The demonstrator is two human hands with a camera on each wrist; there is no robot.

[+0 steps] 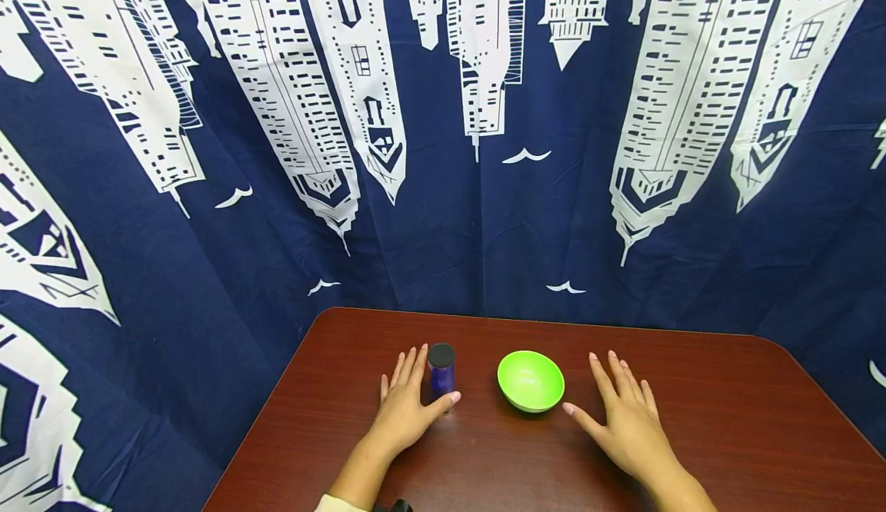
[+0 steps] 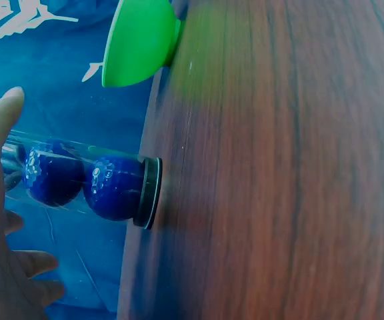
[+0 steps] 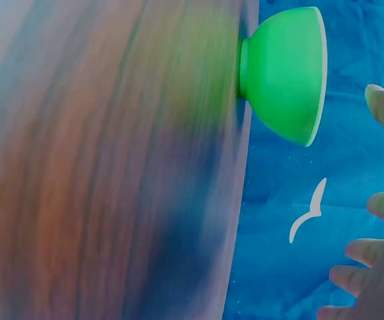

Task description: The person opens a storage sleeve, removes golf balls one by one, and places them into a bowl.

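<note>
A clear tube of blue balls with a black lid (image 1: 441,374) stands upright on the table, and two dimpled balls (image 2: 115,188) show through its wall in the left wrist view. My left hand (image 1: 404,412) is spread beside the tube, its thumb in front and its fingers to the left. A bright green bowl (image 1: 531,381) sits upright on its foot to the right of the tube. To the bowl's right, my right hand (image 1: 631,423) is held with fingers spread, its thumb tip pointing toward the rim. Nothing is in the right hand.
The brown wood-grain table (image 1: 498,466) has rounded far corners. A dark blue cloth (image 1: 443,258) printed with white buildings and birds hangs behind it and along the left side. A small black object (image 1: 400,506) shows at the bottom edge by the left forearm.
</note>
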